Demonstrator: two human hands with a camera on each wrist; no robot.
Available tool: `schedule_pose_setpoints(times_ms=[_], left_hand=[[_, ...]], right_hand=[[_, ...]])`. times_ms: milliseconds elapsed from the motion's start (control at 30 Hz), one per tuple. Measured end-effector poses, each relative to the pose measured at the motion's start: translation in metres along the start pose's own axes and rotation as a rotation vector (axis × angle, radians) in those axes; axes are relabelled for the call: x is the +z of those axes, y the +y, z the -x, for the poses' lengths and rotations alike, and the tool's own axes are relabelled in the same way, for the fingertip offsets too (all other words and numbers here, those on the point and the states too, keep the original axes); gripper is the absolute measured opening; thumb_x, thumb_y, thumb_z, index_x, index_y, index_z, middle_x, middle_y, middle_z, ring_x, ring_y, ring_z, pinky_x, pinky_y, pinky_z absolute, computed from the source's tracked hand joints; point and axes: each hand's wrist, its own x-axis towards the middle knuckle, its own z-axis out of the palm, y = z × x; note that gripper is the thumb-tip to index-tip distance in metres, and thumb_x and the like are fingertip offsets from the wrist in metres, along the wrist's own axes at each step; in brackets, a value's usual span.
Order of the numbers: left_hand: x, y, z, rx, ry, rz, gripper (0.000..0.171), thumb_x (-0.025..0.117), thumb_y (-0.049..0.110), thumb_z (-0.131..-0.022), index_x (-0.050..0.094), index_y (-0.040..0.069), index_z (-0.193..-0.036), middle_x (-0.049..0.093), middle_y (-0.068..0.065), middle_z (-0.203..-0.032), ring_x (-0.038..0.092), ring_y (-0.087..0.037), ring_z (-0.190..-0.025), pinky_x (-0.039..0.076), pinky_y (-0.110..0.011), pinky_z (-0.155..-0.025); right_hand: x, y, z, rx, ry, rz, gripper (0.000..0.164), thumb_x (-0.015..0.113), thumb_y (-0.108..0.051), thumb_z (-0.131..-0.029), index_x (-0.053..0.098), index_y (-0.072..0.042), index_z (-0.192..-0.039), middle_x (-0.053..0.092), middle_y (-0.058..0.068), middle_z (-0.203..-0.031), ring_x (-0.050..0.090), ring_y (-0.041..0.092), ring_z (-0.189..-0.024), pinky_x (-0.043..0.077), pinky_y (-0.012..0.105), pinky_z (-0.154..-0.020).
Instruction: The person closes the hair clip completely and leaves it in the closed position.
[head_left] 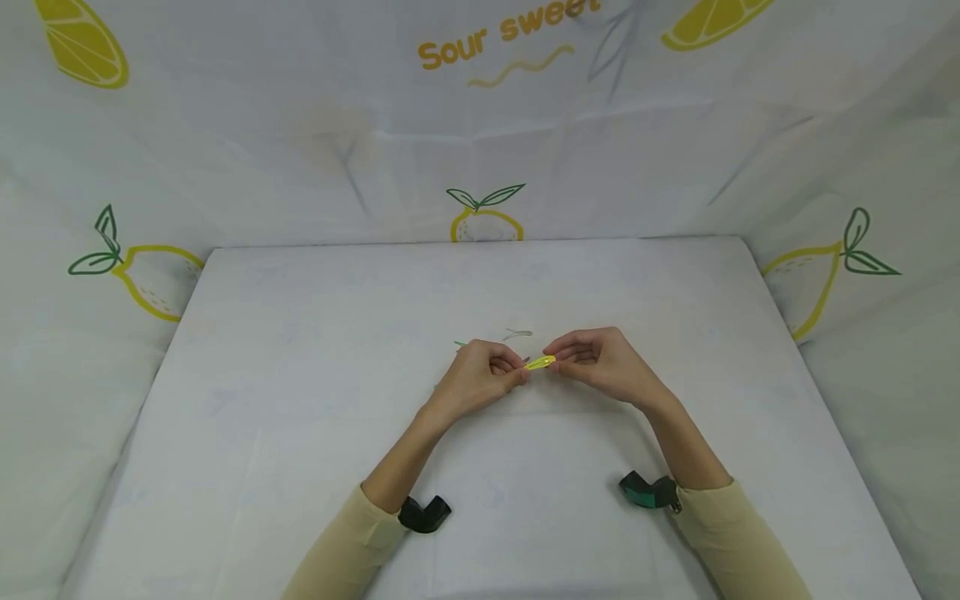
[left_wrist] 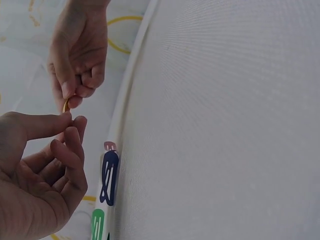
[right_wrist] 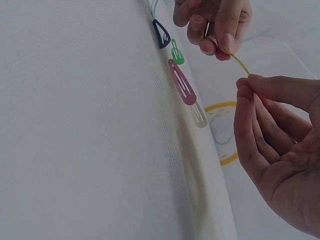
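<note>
Over the middle of the table, both hands hold a small yellow snap hair clip [head_left: 540, 362] between them. My left hand [head_left: 480, 377] pinches one end between thumb and fingertips. At the opposite end, the thumb and index finger of my right hand [head_left: 609, 365] grip the clip. Seen edge-on in the right wrist view, the yellow clip [right_wrist: 241, 64] looks thin and slightly bent. Below the hands, on the table, lie a navy clip [right_wrist: 162, 45], a green clip [right_wrist: 178, 59], a pink clip [right_wrist: 189, 99] and a beige clip [right_wrist: 202, 122].
A white cloth covers the table [head_left: 300, 333]. Lemon-printed white fabric [head_left: 300, 167] rises at the back and both sides. A pale clip [head_left: 519, 334] lies just beyond the hands. Dark wrist devices [head_left: 425, 515] sit beside the sleeves.
</note>
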Motion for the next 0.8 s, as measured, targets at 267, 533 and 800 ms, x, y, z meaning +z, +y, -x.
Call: schedule_pose_setpoints(times_ms=[267,533,800], left_hand=[[0.002,-0.002,-0.001,0.007,-0.006,-0.038,0.011,0.078,0.013,-0.097,0.081,0.002,-0.096,0.079,-0.012,-0.086,0.063,-0.005,-0.067,0.050,-0.018,-0.064],[0.004,-0.003,-0.001,0.025,0.014,-0.111,0.008,0.079,0.009,-0.097,0.081,0.001,-0.096,0.080,-0.011,-0.086,0.065,-0.005,-0.069,0.051,-0.017,-0.066],[0.006,-0.003,-0.001,0.042,0.056,-0.262,0.007,0.081,0.010,-0.096,0.082,0.004,-0.092,0.079,-0.006,-0.082,0.063,-0.006,-0.068,0.049,-0.020,-0.067]], right_hand=[[-0.001,0.002,0.000,-0.003,-0.011,0.022,0.017,0.079,-0.005,-0.096,0.080,0.000,-0.112,0.080,0.018,-0.101,0.078,0.025,-0.090,0.061,0.020,-0.080],[0.000,0.008,-0.003,0.000,-0.045,0.048,0.014,0.080,-0.003,-0.095,0.080,-0.002,-0.108,0.081,0.017,-0.097,0.077,0.021,-0.085,0.060,0.020,-0.078],[0.004,0.011,-0.005,0.008,-0.068,0.089,0.013,0.081,-0.004,-0.094,0.081,-0.003,-0.108,0.080,0.011,-0.093,0.073,0.015,-0.082,0.058,0.021,-0.078]])
